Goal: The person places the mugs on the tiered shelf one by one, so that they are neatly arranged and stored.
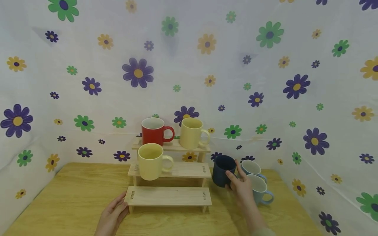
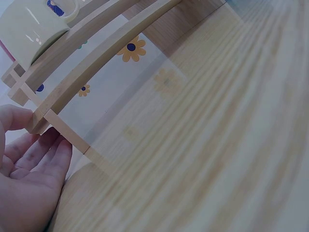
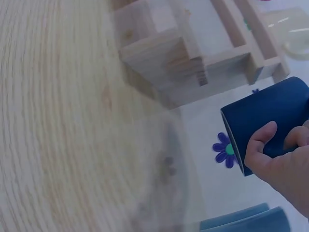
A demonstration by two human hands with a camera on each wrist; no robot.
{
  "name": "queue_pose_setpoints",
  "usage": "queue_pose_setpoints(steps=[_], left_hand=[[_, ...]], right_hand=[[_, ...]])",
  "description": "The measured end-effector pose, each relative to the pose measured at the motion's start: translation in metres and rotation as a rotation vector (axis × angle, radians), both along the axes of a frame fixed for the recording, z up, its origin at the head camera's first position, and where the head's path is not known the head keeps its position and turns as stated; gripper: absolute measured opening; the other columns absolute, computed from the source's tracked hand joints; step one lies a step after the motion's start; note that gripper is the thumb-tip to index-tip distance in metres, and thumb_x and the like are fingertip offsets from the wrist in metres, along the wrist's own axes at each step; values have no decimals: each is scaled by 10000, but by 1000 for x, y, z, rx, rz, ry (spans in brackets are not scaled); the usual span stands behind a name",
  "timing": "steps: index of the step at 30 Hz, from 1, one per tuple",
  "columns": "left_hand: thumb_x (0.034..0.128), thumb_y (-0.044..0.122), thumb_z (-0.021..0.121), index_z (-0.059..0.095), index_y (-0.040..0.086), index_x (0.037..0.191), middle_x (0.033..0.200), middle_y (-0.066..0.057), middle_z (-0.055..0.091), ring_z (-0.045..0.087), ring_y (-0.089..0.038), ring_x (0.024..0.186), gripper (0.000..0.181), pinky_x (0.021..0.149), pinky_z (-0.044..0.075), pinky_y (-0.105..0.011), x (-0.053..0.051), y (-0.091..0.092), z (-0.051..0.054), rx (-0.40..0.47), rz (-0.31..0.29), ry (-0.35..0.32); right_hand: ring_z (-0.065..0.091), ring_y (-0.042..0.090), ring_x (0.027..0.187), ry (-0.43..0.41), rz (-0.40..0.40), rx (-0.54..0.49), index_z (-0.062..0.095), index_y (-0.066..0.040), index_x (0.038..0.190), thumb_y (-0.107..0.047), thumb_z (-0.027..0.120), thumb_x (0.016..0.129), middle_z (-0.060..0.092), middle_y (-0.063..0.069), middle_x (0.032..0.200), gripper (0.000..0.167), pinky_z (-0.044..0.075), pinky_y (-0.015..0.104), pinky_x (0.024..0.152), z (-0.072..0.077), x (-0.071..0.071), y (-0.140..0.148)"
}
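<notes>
A dark blue mug (image 1: 221,172) is in my right hand (image 1: 242,188), held by its side to the right of a three-step wooden rack (image 1: 169,196). In the right wrist view, the thumb and fingers press round the blue mug (image 3: 265,113), whose base appears off the table. My left hand (image 1: 113,214) grips the left end of the rack's lowest step; the left wrist view shows the fingers (image 2: 41,157) at that corner. A yellow mug (image 1: 150,164) stands on the middle step. On the top step are a red mug (image 1: 152,133) and another yellow mug (image 1: 190,134).
Two light blue mugs, a rear one (image 1: 251,166) and a front one (image 1: 257,190), stand on the wooden table (image 1: 73,193) just right of my right hand. A white flowered cloth (image 1: 189,59) hangs behind the table and along both sides.
</notes>
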State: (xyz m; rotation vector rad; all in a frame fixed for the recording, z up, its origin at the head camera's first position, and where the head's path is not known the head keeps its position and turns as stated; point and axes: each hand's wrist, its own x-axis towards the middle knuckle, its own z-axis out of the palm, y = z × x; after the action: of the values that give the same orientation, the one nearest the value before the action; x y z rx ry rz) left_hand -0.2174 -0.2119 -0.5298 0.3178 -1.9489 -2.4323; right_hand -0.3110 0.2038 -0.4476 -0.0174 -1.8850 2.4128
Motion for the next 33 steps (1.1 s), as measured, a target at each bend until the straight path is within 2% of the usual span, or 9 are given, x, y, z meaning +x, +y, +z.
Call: queue_pose_setpoints(steps=[5,8,13,18,22,27,33], left_hand=[[862,409,688,241,25,1508,1486,-261,270,515,-37,1110,874,995,418,-299,0,1,-1,16,6,11],[843,424,704,240,19,1507,1484,-264,271,535,40,1021,906,991,420,-288,-1,1,-2,27,6,19],[772,491,739,233,19,1509,1486,-266,263,530,30,1036,1011,999,413,-300,-1,1,-2,32,1,22],[848,425,700,237,37,1512,1484,-261,269,516,-27,1095,898,1004,411,-310,0,1,-2,23,6,10],[865,407,685,238,42,1513,1482,-257,273,519,-22,1090,867,1005,411,-312,0,-1,-1,14,6,7],[877,376,684,245,29,1508,1471,-263,289,547,14,1030,843,992,427,-302,0,0,0,34,13,15],[834,415,719,259,12,1500,1425,-249,347,564,8,1010,905,967,448,-277,0,1,0,42,23,27]], right_hand=[[253,86,403,22,50,9,280,-299,1521,-126,655,919,250,-81,448,730,497,296,609,16,13,-1],[246,92,410,49,87,30,279,-276,1523,-102,636,929,246,-77,454,714,468,279,577,26,21,-1],[224,116,434,89,149,69,261,-241,1531,-83,610,943,213,-46,487,702,411,270,569,45,34,-2],[213,138,448,119,248,53,238,-220,1537,-58,585,953,202,-18,515,699,412,278,588,62,42,-5],[230,123,449,120,333,39,224,-208,1538,-54,580,954,227,-34,515,701,497,273,622,68,42,-14],[230,107,438,151,448,15,202,-167,1539,-20,552,960,219,-34,506,693,513,275,633,68,36,-29],[276,83,411,134,503,41,267,-192,1528,-39,584,947,260,-44,480,679,529,320,665,65,23,-50]])
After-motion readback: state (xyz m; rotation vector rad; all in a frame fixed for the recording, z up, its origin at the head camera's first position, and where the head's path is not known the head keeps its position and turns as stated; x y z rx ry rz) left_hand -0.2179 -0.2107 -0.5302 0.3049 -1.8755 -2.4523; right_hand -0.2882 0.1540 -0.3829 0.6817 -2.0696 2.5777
